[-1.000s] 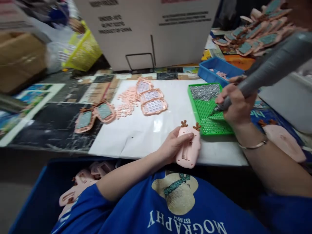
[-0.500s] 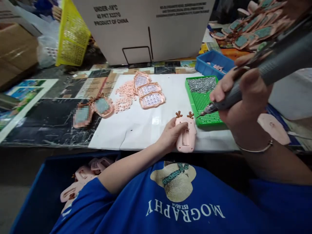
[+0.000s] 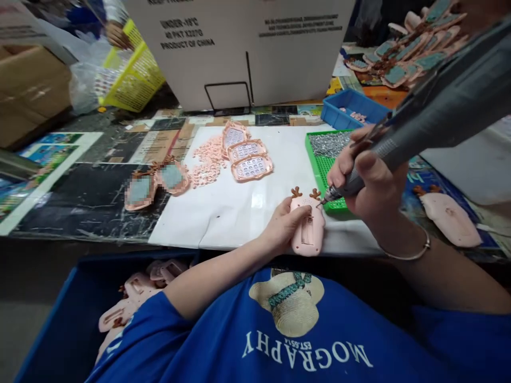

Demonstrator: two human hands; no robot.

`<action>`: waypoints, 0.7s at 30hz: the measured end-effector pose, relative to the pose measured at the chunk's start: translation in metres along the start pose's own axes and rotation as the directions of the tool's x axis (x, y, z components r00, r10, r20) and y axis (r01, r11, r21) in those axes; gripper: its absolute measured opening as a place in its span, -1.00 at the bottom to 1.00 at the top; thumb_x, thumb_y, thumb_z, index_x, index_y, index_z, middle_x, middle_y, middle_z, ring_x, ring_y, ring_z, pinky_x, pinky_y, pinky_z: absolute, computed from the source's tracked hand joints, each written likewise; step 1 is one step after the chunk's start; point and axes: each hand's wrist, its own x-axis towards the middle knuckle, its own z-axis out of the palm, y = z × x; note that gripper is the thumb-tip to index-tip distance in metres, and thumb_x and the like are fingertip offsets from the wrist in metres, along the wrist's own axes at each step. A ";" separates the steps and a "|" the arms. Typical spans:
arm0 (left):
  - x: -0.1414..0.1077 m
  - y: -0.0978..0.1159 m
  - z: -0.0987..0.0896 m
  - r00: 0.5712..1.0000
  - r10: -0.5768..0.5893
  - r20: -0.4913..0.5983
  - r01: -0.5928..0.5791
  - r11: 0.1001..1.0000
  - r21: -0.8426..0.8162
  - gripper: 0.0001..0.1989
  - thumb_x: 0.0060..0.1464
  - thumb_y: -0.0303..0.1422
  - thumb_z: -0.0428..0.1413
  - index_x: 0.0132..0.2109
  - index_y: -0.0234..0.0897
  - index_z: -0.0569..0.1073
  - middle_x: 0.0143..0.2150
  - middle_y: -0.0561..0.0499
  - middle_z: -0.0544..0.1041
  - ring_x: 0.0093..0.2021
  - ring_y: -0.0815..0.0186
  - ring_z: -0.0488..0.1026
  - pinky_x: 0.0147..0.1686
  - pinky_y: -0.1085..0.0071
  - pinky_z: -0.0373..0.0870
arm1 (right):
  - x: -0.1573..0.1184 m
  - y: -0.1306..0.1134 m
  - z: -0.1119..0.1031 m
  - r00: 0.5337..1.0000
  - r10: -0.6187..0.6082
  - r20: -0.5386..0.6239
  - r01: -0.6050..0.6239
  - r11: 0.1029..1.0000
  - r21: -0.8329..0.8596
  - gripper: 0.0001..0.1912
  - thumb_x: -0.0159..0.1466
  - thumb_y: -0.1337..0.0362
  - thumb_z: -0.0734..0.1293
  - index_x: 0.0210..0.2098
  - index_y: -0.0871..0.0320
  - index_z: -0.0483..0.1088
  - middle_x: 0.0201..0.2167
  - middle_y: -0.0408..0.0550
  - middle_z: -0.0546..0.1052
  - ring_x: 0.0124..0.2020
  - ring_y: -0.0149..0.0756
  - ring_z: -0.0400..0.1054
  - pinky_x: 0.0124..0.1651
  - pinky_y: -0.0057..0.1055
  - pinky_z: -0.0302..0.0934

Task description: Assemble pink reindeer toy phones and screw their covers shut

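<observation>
My left hand point(image 3: 284, 226) grips a pink toy phone point(image 3: 307, 231) with brown antlers, its back and open battery recess facing up. A grey electric screwdriver point(image 3: 383, 154) is held in my right hand point(image 3: 371, 186), its tip at the phone's upper right corner, by the antler. Behind, a green basket point(image 3: 315, 166) holds many small silver screws point(image 3: 329, 143). On the white sheet point(image 3: 239, 213) lie several pink shells with keypads point(image 3: 250, 167) beside a heap of small pink pieces point(image 3: 207, 162).
Two phone fronts point(image 3: 139, 190) lie left. A blue tray point(image 3: 351, 109) and stacked shells point(image 3: 415, 50) are at the back right; another phone back point(image 3: 453, 218) lies right. A blue bin point(image 3: 59, 314) holds pink phones. A person's hand point(image 3: 117, 36) touches a yellow basket point(image 3: 138, 80).
My right hand has brought the screwdriver left and down, from over the green basket to the phone's corner. The yellow basket at the back has tilted. The view has shifted slightly.
</observation>
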 end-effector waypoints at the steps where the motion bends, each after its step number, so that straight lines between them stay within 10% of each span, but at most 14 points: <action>1: 0.000 -0.001 0.001 1.000 0.000 -0.002 0.000 1.000 0.007 -0.57 -0.14 -0.28 0.37 -0.13 -0.29 0.44 -0.28 0.02 0.58 -0.31 0.34 0.48 -0.19 0.37 0.41 | -0.001 0.002 0.000 1.000 0.016 0.014 -0.016 1.000 0.004 -0.66 0.03 -0.05 0.60 -0.31 -0.11 0.50 -0.59 -0.25 0.30 -0.73 -0.39 0.14 -0.66 -0.31 0.09; 15: 0.010 -0.013 -0.006 1.000 0.011 -0.022 -0.009 0.996 0.084 -0.61 -0.15 -0.27 0.34 -0.19 -0.29 0.41 -0.35 0.04 0.49 -0.39 0.34 0.41 -0.34 0.38 0.35 | -0.009 0.005 -0.004 0.981 0.191 0.039 -0.193 0.981 0.036 -0.72 -0.11 0.15 0.60 -0.44 -0.04 0.50 -0.66 -0.23 0.34 -0.74 -0.31 0.19 -0.67 -0.29 0.11; 21: -0.001 0.000 -0.005 0.998 -0.066 -0.015 0.067 0.995 0.078 -0.63 -0.12 -0.32 0.36 -0.19 -0.29 0.40 -0.35 0.04 0.53 -0.37 0.35 0.46 -0.29 0.40 0.39 | 0.009 -0.010 -0.008 0.996 0.037 0.078 -0.042 0.997 0.059 -0.60 -0.12 0.00 0.64 -0.37 -0.06 0.51 -0.68 -0.29 0.30 -0.78 -0.40 0.09 -0.72 -0.36 0.04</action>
